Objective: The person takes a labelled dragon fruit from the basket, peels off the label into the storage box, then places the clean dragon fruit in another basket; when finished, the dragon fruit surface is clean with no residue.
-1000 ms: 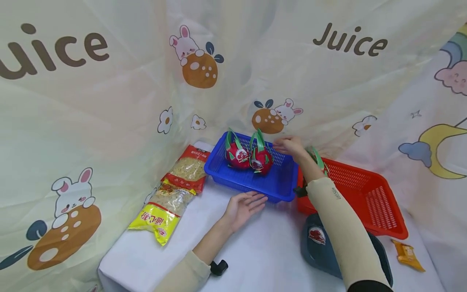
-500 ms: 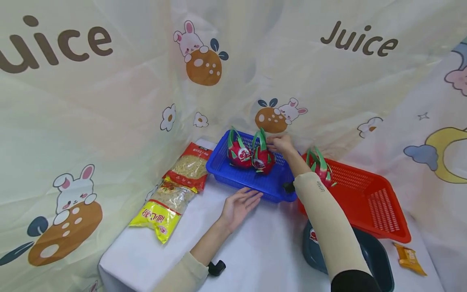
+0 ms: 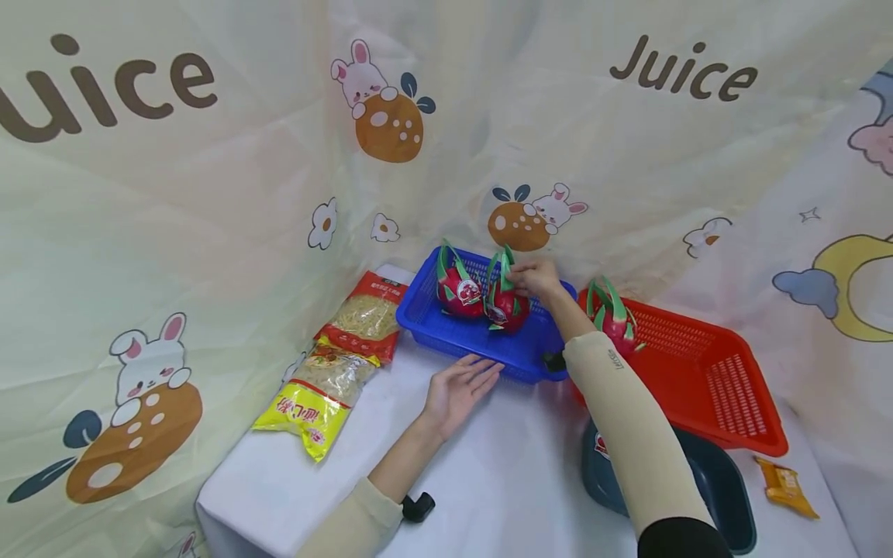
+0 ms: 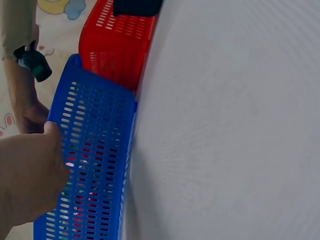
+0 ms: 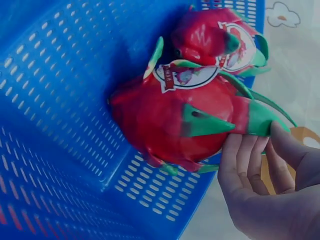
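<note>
R hand (image 3: 533, 275) is reaching into the blue perforated plastic basket (image 3: 453, 341), fingers (image 5: 245, 160) lightly curled & touching the green leaf tip of the nearer red dragon fruit w/ a sticker (image 5: 175, 117); can't tell if it's a real pinch. That fruit is lying in the basket's 3 o'clock half, touching a second red dragon fruit (image 3: 456, 287) at its 9 o'clock. L hand (image 3: 456, 387) is resting flat on the white-covered bench (image 3: 502, 480), fingers relaxed & straight, tips touching the basket's near wall at 6 o'clock. Red perforated plastic basket (image 3: 725, 387) is sitting just at 3 o'clock of the blue one, holding a third dragon fruit (image 3: 614, 318). Two noodle packets (image 3: 335, 364) are lying at 9 o'clock
</note>
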`<state>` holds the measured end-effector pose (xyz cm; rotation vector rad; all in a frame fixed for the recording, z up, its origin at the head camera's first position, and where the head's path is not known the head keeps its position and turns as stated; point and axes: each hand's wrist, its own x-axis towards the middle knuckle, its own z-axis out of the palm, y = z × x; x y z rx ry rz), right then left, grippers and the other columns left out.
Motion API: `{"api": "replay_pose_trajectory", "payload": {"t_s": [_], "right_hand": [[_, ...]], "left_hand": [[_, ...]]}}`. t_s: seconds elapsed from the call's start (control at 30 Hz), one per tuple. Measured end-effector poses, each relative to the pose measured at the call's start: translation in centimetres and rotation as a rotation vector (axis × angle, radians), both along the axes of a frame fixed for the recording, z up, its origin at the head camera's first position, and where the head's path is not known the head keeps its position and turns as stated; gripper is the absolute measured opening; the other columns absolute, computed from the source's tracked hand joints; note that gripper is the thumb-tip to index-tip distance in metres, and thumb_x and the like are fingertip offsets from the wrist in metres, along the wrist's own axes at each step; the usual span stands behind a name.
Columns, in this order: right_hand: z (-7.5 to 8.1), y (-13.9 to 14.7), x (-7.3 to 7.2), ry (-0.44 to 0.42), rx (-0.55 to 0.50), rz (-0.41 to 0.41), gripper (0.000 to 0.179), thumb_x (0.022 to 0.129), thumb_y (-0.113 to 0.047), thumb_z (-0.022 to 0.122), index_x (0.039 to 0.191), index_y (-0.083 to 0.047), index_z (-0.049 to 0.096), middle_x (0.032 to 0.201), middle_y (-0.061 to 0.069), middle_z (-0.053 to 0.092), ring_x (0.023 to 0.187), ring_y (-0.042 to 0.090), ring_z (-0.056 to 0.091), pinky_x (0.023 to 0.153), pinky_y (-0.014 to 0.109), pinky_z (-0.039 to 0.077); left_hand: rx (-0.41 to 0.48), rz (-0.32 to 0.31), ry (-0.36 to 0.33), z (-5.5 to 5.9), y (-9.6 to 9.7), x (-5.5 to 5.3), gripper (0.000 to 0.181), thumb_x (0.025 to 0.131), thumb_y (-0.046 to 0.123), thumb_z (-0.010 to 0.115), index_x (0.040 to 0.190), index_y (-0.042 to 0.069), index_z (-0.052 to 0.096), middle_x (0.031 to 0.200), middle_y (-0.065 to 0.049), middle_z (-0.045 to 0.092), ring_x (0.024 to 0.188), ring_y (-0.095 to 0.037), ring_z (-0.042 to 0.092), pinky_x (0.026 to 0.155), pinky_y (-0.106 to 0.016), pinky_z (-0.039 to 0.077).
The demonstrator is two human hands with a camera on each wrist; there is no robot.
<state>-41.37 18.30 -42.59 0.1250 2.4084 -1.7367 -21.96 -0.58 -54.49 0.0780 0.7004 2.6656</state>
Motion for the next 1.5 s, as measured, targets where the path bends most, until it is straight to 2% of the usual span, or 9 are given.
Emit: {"api": "replay_pose_trajectory", "payload": {"t_s": [0.27, 0.47, 0.63, 0.87, 1.0, 1.1, 1.23, 1.4, 1.5], "right_hand": [[1.2, 1.1, 1.8, -0.011, -0.043, 0.017, 0.041, 0.103, -0.004, 0.063, 0.141, 0.01, 0.056, 0.134, 0.026, 0.062, 0.118, 0.034, 0.066, 0.105, 0.046, 0.053], [3.6, 2.2, 3.4, 0.043, -0.06, 0.043, 0.041, 0.105, -0.01, 0.062, 0.142, 0.008, 0.056, 0.125, 0.016, 0.063, 0.107, 0.025, 0.067, 0.108, 0.046, 0.052], [5.8, 2.7, 5.8, 0.068, -0.086, 0.048, 0.044, 0.106, -0.013, 0.061, 0.144, 0.006, 0.054, 0.114, 0.004, 0.064, 0.097, 0.015, 0.067, 0.105, 0.042, 0.054], [8.3, 3.8, 9.6, 0.054, -0.225, 0.035, 0.049, 0.106, -0.018, 0.062, 0.148, 0.004, 0.052, 0.112, 0.0, 0.069, 0.106, 0.016, 0.067, 0.112, 0.044, 0.049], [9.3, 4.5, 11.8, 0.035, -0.242, 0.037, 0.048, 0.104, -0.021, 0.064, 0.145, 0.003, 0.055, 0.106, 0.0, 0.071, 0.095, 0.015, 0.066, 0.095, 0.032, 0.056], [9.5, 5.0, 13.4, 0.015, -0.276, 0.05, 0.045, 0.103, -0.022, 0.067, 0.141, 0.001, 0.058, 0.101, 0.0, 0.07, 0.087, 0.013, 0.063, 0.085, 0.027, 0.056], [8.9, 5.7, 15.4, -0.016, -0.356, 0.053, 0.04, 0.101, -0.021, 0.07, 0.136, -0.003, 0.062, 0.103, 0.001, 0.068, 0.086, 0.013, 0.063, 0.087, 0.028, 0.059], [7.2, 6.2, 17.9, -0.052, -0.414, 0.067, 0.027, 0.101, -0.019, 0.069, 0.127, -0.01, 0.068, 0.11, 0.002, 0.068, 0.092, 0.014, 0.066, 0.089, 0.03, 0.06], [5.9, 6.5, 19.1, -0.055, -0.447, 0.102, 0.02, 0.104, -0.016, 0.066, 0.122, -0.013, 0.071, 0.106, 0.001, 0.072, 0.092, 0.014, 0.067, 0.087, 0.03, 0.061]], "left_hand": [[0.004, -0.011, 0.013, -0.2, 0.2, -0.4, 0.061, 0.107, 0.015, 0.033, 0.161, -0.006, 0.011, 0.164, -0.031, 0.024, 0.149, -0.047, 0.035, 0.124, -0.049, 0.031], [0.027, -0.019, 0.019, -0.1, 0.3, -0.8, 0.064, 0.107, 0.015, 0.034, 0.161, -0.007, 0.007, 0.165, -0.031, 0.022, 0.151, -0.048, 0.031, 0.124, -0.048, 0.031], [0.057, -0.031, -0.006, 0.0, 0.1, -0.7, 0.064, 0.107, 0.013, 0.034, 0.161, -0.007, 0.005, 0.166, -0.032, 0.018, 0.152, -0.049, 0.028, 0.125, -0.048, 0.029], [0.066, -0.029, -0.03, 0.0, -0.4, -0.8, 0.06, 0.107, 0.014, 0.034, 0.159, -0.006, 0.01, 0.165, -0.031, 0.024, 0.15, -0.048, 0.034, 0.124, -0.048, 0.031], [0.065, -0.02, -0.045, 0.0, -0.7, -0.9, 0.058, 0.108, 0.016, 0.034, 0.158, -0.006, 0.013, 0.163, -0.03, 0.027, 0.149, -0.047, 0.036, 0.124, -0.048, 0.032], [0.063, -0.021, -0.039, 0.0, -0.8, -1.0, 0.058, 0.108, 0.016, 0.033, 0.157, -0.007, 0.012, 0.163, -0.03, 0.026, 0.149, -0.048, 0.035, 0.124, -0.049, 0.032], [0.048, -0.018, -0.022, 0.0, -0.8, -1.2, 0.058, 0.108, 0.016, 0.033, 0.157, -0.008, 0.012, 0.163, -0.032, 0.025, 0.15, -0.048, 0.033, 0.124, -0.048, 0.033], [0.047, -0.022, -0.019, -0.1, -0.7, -1.2, 0.058, 0.108, 0.016, 0.031, 0.157, -0.009, 0.012, 0.163, -0.032, 0.023, 0.151, -0.047, 0.03, 0.124, -0.048, 0.031], [0.049, -0.019, -0.02, -0.1, -0.7, -1.1, 0.059, 0.107, 0.015, 0.03, 0.158, -0.009, 0.01, 0.164, -0.033, 0.02, 0.152, -0.047, 0.028, 0.126, -0.048, 0.028]]}}
